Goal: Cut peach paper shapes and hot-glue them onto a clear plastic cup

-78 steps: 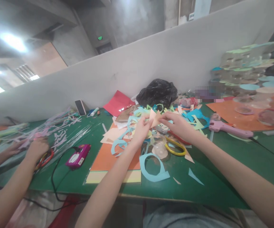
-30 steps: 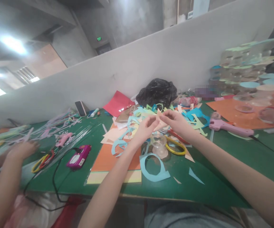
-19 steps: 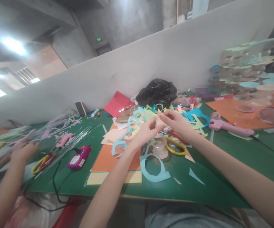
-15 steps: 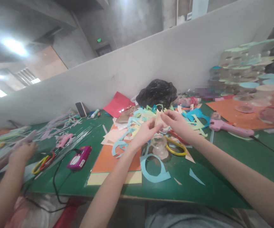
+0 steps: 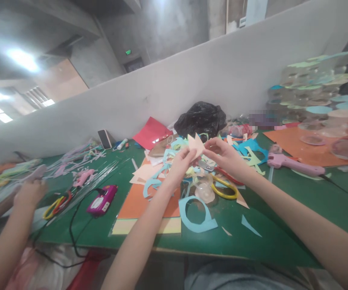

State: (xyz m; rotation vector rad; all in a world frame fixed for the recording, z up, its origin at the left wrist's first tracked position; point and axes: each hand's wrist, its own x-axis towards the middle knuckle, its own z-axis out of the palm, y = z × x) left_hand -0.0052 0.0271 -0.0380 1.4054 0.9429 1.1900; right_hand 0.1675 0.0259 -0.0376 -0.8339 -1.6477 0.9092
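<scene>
Both hands pinch one small peach paper piece in the air between them, left hand and right hand each gripping an edge. It looks thin, light and bendy, easy to tear, so the edges seem the best place to hold.

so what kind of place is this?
Likely a shared craft workbench in a workshop: a green table strewn with paper offcuts, scissors, a glue gun, and a co-worker's hand alongside. Both hands pinch a peach paper piece.
</scene>
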